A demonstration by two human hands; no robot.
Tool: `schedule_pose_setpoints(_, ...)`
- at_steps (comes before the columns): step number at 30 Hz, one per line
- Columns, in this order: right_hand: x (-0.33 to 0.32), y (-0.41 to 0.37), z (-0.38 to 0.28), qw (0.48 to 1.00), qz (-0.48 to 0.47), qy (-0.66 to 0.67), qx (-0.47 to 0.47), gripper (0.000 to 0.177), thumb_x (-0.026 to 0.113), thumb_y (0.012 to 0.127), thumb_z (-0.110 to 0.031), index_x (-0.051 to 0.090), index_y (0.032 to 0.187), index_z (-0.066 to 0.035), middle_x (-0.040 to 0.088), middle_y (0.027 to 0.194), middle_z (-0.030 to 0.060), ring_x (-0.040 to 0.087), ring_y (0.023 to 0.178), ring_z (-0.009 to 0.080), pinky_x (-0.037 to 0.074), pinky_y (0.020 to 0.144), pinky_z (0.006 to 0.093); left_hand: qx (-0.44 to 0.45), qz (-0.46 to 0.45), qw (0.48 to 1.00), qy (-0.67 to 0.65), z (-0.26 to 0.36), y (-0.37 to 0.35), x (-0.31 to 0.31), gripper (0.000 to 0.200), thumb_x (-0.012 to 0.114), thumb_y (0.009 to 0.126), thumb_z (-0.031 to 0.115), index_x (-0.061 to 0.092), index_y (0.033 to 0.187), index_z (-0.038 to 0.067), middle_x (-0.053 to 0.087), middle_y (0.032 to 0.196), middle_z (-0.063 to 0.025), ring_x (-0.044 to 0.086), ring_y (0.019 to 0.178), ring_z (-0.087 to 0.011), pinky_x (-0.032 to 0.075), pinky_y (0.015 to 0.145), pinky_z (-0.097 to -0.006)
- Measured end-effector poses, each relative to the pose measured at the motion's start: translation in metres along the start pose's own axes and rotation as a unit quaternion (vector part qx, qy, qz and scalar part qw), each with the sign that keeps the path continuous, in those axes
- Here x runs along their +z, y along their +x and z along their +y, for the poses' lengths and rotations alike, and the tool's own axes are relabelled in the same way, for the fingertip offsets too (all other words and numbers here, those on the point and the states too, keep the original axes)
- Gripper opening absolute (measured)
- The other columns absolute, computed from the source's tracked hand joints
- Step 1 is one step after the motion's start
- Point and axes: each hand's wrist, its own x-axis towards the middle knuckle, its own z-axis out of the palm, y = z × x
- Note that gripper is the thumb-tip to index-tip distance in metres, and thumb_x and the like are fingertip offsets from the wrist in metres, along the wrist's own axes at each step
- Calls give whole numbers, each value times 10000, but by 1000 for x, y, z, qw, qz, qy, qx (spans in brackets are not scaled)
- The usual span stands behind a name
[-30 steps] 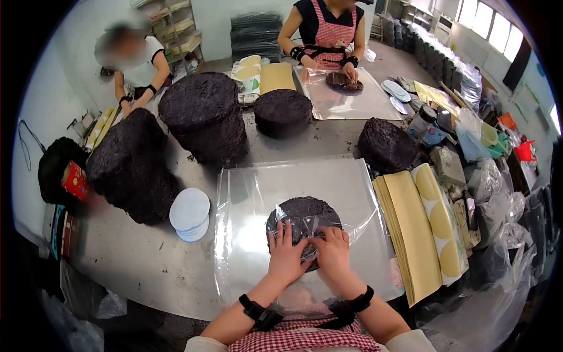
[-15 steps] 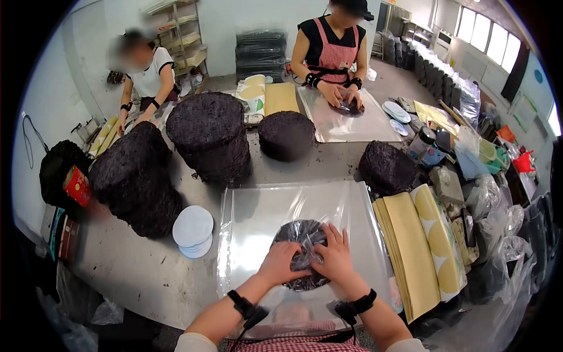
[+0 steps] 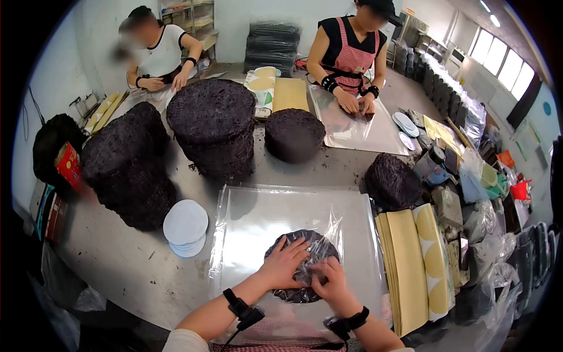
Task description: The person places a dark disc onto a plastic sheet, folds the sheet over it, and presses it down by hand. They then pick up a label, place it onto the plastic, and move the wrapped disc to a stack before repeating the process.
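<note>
A dark round cake (image 3: 293, 295), looking like pressed seaweed, lies on a stack of clear plastic sheets (image 3: 246, 214) in front of me. Clear film (image 3: 324, 249) covers part of its top and rises in creases at the right. My left hand (image 3: 282, 264) rests flat on the cake with its fingers spread. At the cake's right side, my right hand (image 3: 332, 283) is closed, thumb and fingers pinched on the film's gathered edge. Its fingertips partly hide what they grip.
Tall stacks of dark cakes (image 3: 211, 129) (image 3: 126, 170) stand left, with single cakes (image 3: 294, 136) (image 3: 393, 182) beyond. White round labels (image 3: 186, 222) lie left; yellow paper sheets (image 3: 404, 264) lie right. Two co-workers (image 3: 352, 58) (image 3: 161, 56) stand across the table.
My left hand has flattened and spread over the cake. My right hand has gone from spread fingers to a pinch on the film. The left co-worker has straightened up.
</note>
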Motion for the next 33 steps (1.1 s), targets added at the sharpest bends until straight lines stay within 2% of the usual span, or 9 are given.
schedule_pose_setpoints(3,10,16,-13,967,137,-204,-68,341,666,722,-129,647,1055,-56,614,1001,143,610,902,354,518,780,449,-35,35,998,-42,5,-2,2,975,793,655,459,359,1469,143,306,1560,-114,254,1462,-291,135,1171,-598)
schedule_pose_setpoints(9,2,0,-6,985,-154,-25,77,493,694,753,-175,556,1194,-4,503,1303,218,465,1195,421,390,1005,492,-13,10,999,-31,5,1,-2,1017,794,622,408,339,1498,164,500,1362,-70,433,1326,-273,124,1147,-649)
schedule_pose_setpoints(11,7,3,-12,999,20,-38,15,517,701,765,-216,543,1213,-11,520,1285,199,489,1179,392,379,1017,505,17,29,999,-16,0,-3,3,947,793,629,426,414,1449,143,561,1202,-53,492,1216,-241,150,1141,-655)
schedule_pose_setpoints(13,9,15,-26,980,130,-144,-38,603,720,787,-338,505,1245,-9,531,1259,195,492,1182,375,335,1063,534,27,9,1000,11,-7,-6,8,931,795,627,422,430,1437,142,556,1205,-56,492,1215,-241,157,1151,-635)
schedule_pose_setpoints(17,10,8,3,988,-41,-141,-54,762,760,754,-462,486,1289,7,508,1311,217,437,1294,386,290,1119,526,-14,173,977,-122,2,-4,9,836,823,596,377,517,1330,117,554,1280,-80,477,1277,-283,190,1170,-562)
schedule_pose_setpoints(20,16,8,-14,996,84,0,41,775,818,691,-465,516,1244,-14,529,1310,190,450,1311,354,287,1126,529,-8,119,990,-69,0,-3,3,1015,842,609,345,349,1447,56,457,1411,-154,388,1350,-385,232,1171,-505)
schedule_pose_setpoints(22,12,17,-18,995,56,-80,8,776,854,648,-447,517,1203,-22,537,1297,188,449,1316,353,297,1121,531,32,44,997,-52,-7,-3,10,1065,844,614,325,294,1478,37,427,1428,-171,370,1351,-408,244,1170,-497)
schedule_pose_setpoints(26,11,12,-2,997,-26,-79,5,859,872,624,-434,488,1264,-9,510,1355,202,419,1346,361,289,1130,539,-27,97,990,-102,1,-5,3,918,808,638,356,420,1404,29,436,1426,-161,381,1352,-376,251,1164,-517)
schedule_pose_setpoints(33,31,19,1,975,27,-222,4,891,772,714,-307,367,1417,62,371,1494,230,331,1413,363,245,1175,488,-16,25,999,-26,15,-3,-9,838,668,823,454,350,1475,34,301,1556,-166,285,1437,-342,169,1179,-539)
